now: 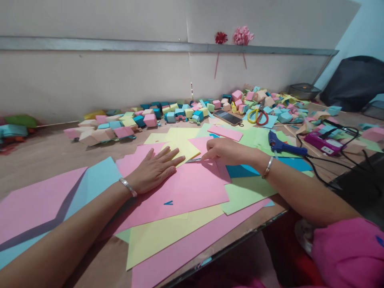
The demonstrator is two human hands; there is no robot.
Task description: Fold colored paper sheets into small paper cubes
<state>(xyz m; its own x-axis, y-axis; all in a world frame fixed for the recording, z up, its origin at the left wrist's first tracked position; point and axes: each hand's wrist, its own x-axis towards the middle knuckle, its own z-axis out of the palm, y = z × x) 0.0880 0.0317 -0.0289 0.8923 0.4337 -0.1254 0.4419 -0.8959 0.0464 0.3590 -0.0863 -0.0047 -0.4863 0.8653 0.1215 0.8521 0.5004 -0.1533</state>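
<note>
My left hand [156, 170] lies flat with fingers spread on a yellow paper sheet [181, 140] and the pink sheet [192, 188] beneath it. My right hand [220, 151] is closed around a cutter knife [194, 160]. Its thin silver blade points left along the lower edge of the yellow paper, close to my left fingertips; the handle is mostly covered by my fingers. A small V-shaped blue paper scrap [168, 203] rests on the pink sheet. More pink, yellow, green and blue sheets are layered underneath.
Folded paper boxes [150, 120] line the wall. Beyond my right hand are a phone [228, 117], scissors [258, 117], a blue glue gun [286, 148] and a purple power strip [324, 143] with black cables. The table's front edge [222, 254] runs diagonally. Two paper flowers [243, 36] hang on the rail.
</note>
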